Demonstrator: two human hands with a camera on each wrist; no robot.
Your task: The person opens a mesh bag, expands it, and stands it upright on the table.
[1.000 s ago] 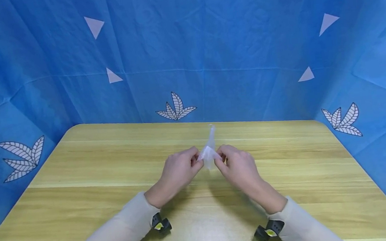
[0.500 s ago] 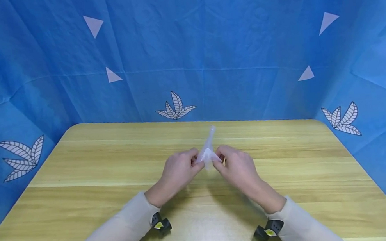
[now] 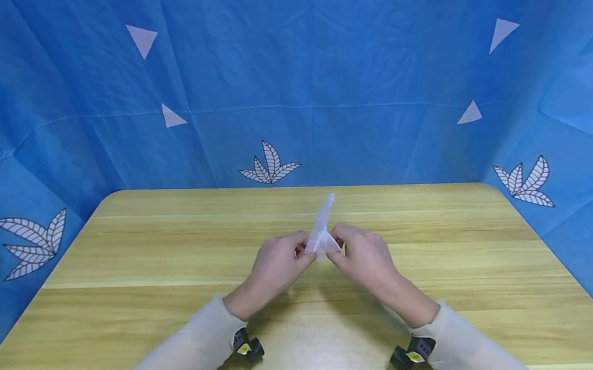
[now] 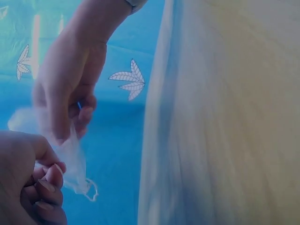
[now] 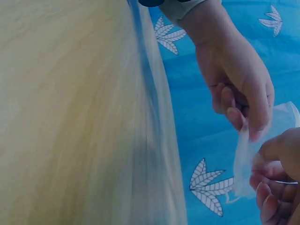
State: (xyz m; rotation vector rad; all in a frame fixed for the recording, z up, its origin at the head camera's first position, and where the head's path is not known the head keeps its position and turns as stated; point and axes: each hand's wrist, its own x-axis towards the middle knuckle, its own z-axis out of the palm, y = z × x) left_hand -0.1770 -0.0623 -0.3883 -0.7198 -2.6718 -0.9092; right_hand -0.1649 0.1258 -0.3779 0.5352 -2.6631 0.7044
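A thin, translucent white pouch (image 3: 321, 226) hangs between my two hands above the table, its narrow end pointing away from me. On its left edge, my left hand (image 3: 279, 264) pinches the material between thumb and curled fingers. My right hand (image 3: 365, 257) grips the opposite edge the same way. In the left wrist view the pouch (image 4: 77, 161) looks soft and creased, and a white string loop (image 4: 95, 192) dangles from its lower end. Seen from the right wrist, the pouch (image 5: 241, 164) spreads between both hands; fingers hide part of it.
The pale wooden table (image 3: 134, 244) lies under both forearms. A blue cloth (image 3: 371, 68) with white leaf and triangle prints stands behind it and along both sides. A black wrist camera (image 3: 248, 345) sits on the left cuff, another wrist camera (image 3: 412, 354) on the right.
The pouch's narrow far end has swung slightly to the right and looks broader. Both hands stay almost in place, dipping a little toward me, still pinching the edges.
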